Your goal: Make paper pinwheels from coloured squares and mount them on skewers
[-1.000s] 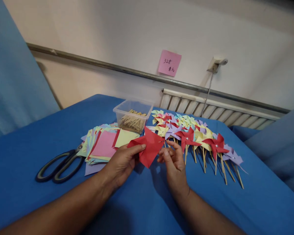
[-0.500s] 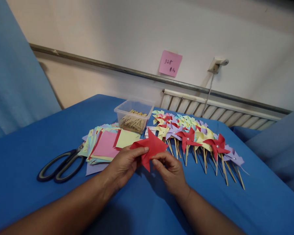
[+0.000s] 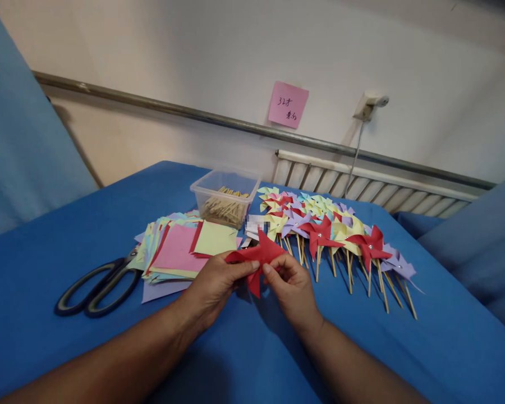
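A red paper pinwheel (image 3: 268,247), with no stick showing, is held above the blue table between both hands. My left hand (image 3: 219,283) pinches it from the left, the thumb lying across the paper near its middle. From the right, my right hand (image 3: 292,289) grips a blade that is folded in toward the centre, with thumb and finger pressed together. Just left of the hands lies a stack of coloured paper squares (image 3: 179,247), pink and yellow on top. Behind the hands stands a clear plastic box (image 3: 200,196) of wooden sticks (image 3: 225,207).
Scissors (image 3: 95,286) lie left of the paper stack, partly under it. Finished pinwheels on sticks (image 3: 321,234) lie in rows at the right. A white item (image 3: 256,224) sits by the box. Behind the table are a radiator (image 3: 324,174) and a metal rail (image 3: 193,113).
My right hand has moved up and in, bending the right blade of the red pinwheel toward its middle. My left hand keeps its hold. The view has shifted slightly.
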`<state>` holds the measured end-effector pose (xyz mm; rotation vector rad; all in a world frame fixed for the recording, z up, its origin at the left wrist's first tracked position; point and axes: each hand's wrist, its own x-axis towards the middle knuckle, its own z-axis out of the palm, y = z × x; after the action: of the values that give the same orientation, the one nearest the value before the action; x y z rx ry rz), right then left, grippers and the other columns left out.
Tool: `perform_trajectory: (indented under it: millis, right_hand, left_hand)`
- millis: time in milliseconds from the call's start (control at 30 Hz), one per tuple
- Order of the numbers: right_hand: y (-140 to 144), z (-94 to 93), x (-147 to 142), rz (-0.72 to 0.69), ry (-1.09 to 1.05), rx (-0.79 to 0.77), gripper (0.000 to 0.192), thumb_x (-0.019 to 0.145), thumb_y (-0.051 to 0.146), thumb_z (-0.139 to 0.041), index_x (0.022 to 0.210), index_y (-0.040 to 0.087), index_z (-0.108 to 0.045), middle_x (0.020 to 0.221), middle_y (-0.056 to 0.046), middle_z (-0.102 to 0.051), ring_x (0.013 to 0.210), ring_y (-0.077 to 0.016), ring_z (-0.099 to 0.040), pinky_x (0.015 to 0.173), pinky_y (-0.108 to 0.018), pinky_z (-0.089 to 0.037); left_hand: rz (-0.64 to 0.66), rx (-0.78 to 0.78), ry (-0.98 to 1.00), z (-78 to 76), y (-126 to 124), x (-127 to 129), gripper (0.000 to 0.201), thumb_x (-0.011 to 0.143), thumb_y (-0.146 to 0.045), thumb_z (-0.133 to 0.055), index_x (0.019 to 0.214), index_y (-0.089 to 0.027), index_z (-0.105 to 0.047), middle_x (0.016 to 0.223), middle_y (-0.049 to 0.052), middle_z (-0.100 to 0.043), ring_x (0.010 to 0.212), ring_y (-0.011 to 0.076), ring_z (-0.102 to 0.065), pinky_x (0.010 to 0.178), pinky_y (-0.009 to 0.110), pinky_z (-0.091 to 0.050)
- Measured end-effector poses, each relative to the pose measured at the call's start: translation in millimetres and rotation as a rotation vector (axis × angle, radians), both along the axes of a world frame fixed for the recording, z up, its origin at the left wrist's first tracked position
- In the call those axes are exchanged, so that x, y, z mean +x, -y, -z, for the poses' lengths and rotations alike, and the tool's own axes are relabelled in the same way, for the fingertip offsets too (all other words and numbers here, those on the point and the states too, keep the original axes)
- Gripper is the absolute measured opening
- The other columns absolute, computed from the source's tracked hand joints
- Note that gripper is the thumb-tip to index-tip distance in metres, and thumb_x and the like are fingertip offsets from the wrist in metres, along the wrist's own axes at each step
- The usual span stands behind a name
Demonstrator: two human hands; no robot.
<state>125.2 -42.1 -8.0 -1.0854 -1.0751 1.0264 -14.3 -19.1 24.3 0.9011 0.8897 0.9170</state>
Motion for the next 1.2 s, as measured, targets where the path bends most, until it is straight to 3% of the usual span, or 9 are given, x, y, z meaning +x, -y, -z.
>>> perform_trajectory:
  millis: [667, 1200]
  right_hand:
    - [0.3, -0.4, 0.6, 0.018, 0.04, 0.033, 0.024, 0.074, 0.034, -0.069, 0.064, 0.018, -0.053, 0.055, 0.004, -0.051, 0.05, -0.0095, -0.044, 0.049, -0.022, -0.035]
    - [-2.1, 2.9, 3.5, -0.026, -0.021, 0.056, 0.023, 0.071, 0.034, -0.073, 0.063, 0.018, -0.057, 0.069, 0.001, -0.059, 0.062, -0.0124, -0.054, 0.059, -0.025, -0.042]
  left_hand:
    - [-0.018, -0.035, -0.02, -1.0, -0.9, 1.5, 0.026, 0.065, -0.026, -0.078, 0.086, -0.013, -0.072, 0.077, 0.006, -0.073, 0.068, 0.0163, -0.064, 0.065, 0.026, -0.046]
    - [0.019, -0.006, -0.093, 3.1, -0.3, 0.6, 0.032, 0.066, -0.027, -0.077, 0.091, -0.009, -0.071, 0.081, 0.011, -0.073, 0.07, 0.0196, -0.064, 0.064, 0.029, -0.045]
